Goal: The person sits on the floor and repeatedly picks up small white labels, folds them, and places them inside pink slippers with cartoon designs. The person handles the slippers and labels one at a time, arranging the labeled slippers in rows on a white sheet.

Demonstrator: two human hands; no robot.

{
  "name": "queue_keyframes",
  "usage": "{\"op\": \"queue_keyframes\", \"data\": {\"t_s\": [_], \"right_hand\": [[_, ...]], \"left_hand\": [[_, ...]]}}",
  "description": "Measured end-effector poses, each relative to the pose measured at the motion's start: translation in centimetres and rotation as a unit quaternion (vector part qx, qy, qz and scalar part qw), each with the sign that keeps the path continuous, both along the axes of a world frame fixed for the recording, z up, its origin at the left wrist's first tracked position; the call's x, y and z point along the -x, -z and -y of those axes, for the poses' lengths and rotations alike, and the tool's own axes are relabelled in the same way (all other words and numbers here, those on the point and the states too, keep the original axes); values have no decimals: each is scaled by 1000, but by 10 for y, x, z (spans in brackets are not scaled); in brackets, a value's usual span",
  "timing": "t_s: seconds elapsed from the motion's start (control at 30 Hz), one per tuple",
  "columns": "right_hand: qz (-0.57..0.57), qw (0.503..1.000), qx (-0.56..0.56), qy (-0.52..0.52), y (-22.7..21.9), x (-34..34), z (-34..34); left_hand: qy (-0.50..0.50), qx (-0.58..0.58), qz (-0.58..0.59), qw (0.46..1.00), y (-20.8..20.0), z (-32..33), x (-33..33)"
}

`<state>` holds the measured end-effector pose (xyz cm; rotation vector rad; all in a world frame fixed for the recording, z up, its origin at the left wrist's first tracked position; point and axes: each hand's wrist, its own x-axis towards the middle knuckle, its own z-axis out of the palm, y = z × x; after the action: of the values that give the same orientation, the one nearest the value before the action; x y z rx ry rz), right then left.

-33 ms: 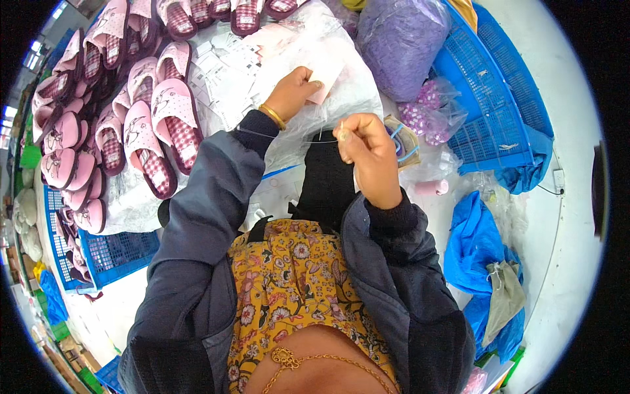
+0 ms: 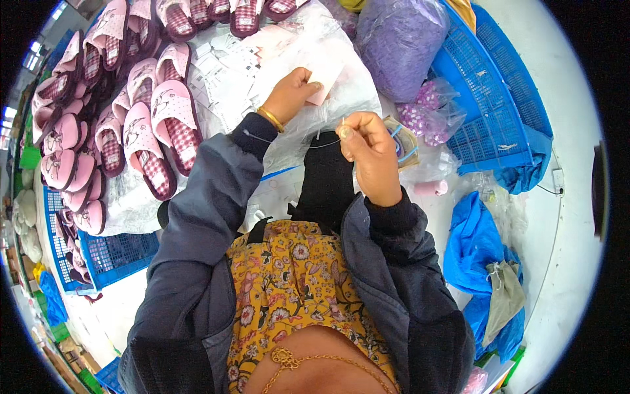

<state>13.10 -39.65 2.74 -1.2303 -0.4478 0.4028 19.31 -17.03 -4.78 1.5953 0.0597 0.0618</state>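
left hand (image 2: 292, 92) gripped a pale tag (image 2: 323, 82); right hand (image 2: 367, 148) pinched a thin thread (image 2: 328, 142) just below it. nothing had shifted; slippers (image 2: 164, 125) lay left.

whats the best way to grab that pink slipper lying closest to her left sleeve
Grip the pink slipper across its checked heel end, coming from above and from the person's side. It lies sole-down with the heel toward the left sleeve; that end is flat and open, while other slippers crowd its left side.
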Motion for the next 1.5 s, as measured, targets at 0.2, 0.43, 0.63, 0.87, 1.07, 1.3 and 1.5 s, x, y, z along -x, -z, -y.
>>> {"op": "queue_keyframes", "data": {"t_s": [0.2,0.43,0.63,0.87,1.07,1.3,1.5], "right_hand": [[-36,996,-40,75,-2,-7,-8],[-13,995,-7,99,-5,-8,-20],[-33,996,-3,85,-3,-6,-22],[-39,996,-13,84,-3,-4,-24],[-56,995,-18,80,-1,-3,-23],[-85,993,-46,73,6,-3,-23],[-140,987,-66,49,9,-2,-21]], "left_hand": [[23,77,28,996,-66,18,54],[10,-25,37,999,-61,15,93],[30,-38,62,997,-55,16,102],[10,-66,68,995,-58,21,109],[-11,-172,62,983,-59,20,114],[-23,-345,149,926,-70,25,121],[-10,-412,200,889,-67,24,126]]}}
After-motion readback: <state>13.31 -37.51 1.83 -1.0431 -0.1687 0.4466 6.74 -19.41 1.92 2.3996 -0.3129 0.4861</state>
